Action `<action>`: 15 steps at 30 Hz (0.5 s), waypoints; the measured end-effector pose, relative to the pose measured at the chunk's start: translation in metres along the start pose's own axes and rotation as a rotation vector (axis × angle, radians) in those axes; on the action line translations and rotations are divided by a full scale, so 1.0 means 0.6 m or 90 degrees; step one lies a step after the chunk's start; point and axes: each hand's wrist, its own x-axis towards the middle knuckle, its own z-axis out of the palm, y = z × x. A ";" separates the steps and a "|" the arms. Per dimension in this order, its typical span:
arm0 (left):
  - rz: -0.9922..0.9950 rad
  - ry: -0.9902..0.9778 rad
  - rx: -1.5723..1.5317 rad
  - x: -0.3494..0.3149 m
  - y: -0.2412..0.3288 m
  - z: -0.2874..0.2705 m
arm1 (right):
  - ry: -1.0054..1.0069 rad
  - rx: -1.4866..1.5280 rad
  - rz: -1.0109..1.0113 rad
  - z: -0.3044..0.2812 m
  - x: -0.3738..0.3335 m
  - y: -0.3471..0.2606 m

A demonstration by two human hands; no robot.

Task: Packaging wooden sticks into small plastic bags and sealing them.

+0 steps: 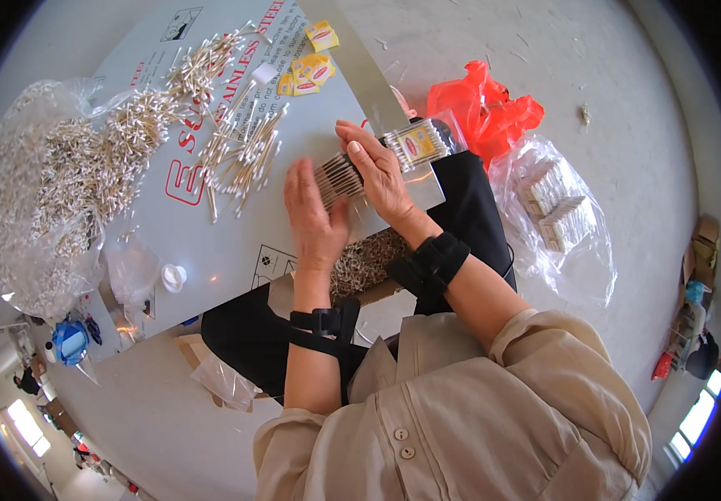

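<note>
Grey tabletop (231, 238); pale, parallel cotton swabs (339, 179)

Swab sticks (340, 179) matt wood; tabletop (220, 242) smooth, glossy (metal-like); red bag (473, 113) crinkled plastic.

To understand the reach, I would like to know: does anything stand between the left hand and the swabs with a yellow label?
Yes. The swab row and the right hand lie between the left hand and the labelled swabs. Whether row and labelled swabs join under the right hand is hidden.
</note>
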 end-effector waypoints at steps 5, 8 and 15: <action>-0.122 0.202 -0.306 0.005 0.009 0.022 | 0.025 0.026 -0.001 0.009 -0.004 0.000; -0.162 0.233 -0.432 0.020 0.016 0.034 | 0.013 0.002 -0.002 0.007 -0.002 0.006; -0.161 0.226 -0.466 0.038 0.020 0.049 | 0.062 0.030 -0.012 0.008 -0.008 0.014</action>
